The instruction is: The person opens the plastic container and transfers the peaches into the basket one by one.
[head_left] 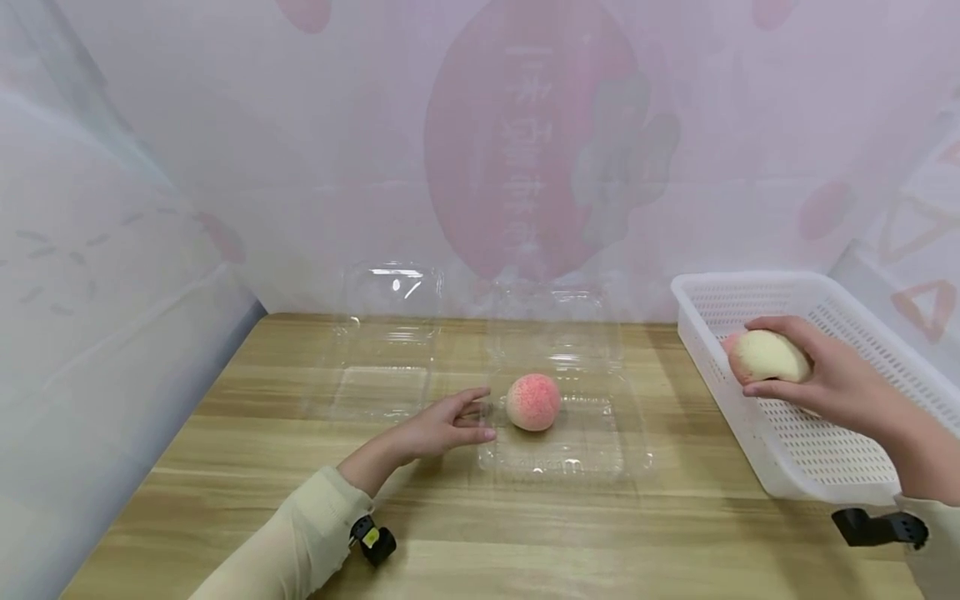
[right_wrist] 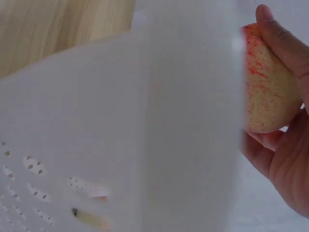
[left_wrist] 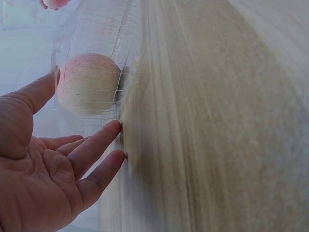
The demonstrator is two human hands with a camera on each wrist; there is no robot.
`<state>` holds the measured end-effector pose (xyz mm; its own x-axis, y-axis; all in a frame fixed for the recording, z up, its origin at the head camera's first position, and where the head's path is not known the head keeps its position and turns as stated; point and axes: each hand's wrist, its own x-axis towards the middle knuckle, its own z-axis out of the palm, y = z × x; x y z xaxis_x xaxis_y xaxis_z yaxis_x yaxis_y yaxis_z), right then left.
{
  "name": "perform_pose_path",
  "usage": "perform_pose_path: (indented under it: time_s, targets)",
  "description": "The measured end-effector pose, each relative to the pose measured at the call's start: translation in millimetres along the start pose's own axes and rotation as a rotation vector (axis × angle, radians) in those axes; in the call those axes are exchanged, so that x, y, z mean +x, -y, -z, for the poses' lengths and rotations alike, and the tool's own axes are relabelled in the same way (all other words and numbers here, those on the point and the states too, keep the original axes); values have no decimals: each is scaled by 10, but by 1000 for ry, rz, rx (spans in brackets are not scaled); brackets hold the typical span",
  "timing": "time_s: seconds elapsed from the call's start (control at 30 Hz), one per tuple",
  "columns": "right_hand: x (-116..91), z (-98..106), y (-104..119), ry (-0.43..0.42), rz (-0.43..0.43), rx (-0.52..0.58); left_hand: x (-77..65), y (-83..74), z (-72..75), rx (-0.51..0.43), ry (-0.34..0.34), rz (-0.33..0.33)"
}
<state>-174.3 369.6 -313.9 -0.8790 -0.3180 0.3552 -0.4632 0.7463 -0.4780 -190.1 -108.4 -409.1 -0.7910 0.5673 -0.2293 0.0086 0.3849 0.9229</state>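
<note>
My right hand grips a cream and pink peach above the left side of a white perforated basket. In the right wrist view the basket wall hides part of this peach. Another pink peach sits in the left part of a clear plastic clamshell box, whose lid stands open at the back. My left hand is at the box's left edge with fingers extended. Its thumb touches or nearly touches the clear wall in the left wrist view.
A second clear clamshell box stands open to the left, its lid raised against the pale printed backdrop. All of it rests on a wooden table. Through the basket's holes, something yellowish shows indistinctly in the right wrist view.
</note>
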Motion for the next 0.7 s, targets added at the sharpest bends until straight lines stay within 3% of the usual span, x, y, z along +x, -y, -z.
perform_pose_path:
  time_s: [0.37,0.7]
  targets:
    - [-94,29,-251,-28,-70,-21,1,9,-2,10,-3,3]
    - [-149,25,-461,14,-163,-47,6,4,-4,11,2,6]
